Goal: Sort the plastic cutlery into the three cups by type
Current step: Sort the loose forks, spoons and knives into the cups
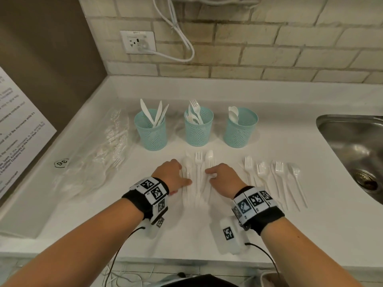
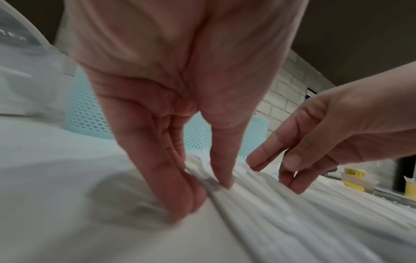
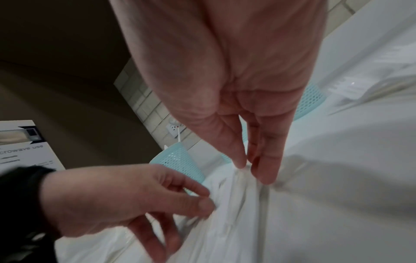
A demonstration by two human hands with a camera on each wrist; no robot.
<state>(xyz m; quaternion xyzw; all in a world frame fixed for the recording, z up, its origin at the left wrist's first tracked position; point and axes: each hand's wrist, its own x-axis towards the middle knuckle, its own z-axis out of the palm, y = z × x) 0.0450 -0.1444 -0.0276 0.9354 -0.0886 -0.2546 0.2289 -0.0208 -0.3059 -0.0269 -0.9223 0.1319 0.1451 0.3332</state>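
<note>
Left hand (image 1: 172,172) and right hand (image 1: 223,177) each pinch into the cutlery pile (image 1: 198,162); best to isolate one type before lifting.

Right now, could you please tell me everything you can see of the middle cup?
The middle cup is a round, pale turquoise plastic holder with a perforated mesh wall and solid rim, tapering slightly downward. It stands upright on the white counter, between the knife cup and the spoon cup, apart from both. Several white plastic forks stand inside, tines up, leaning on its rim. Nothing else touches it.
</note>
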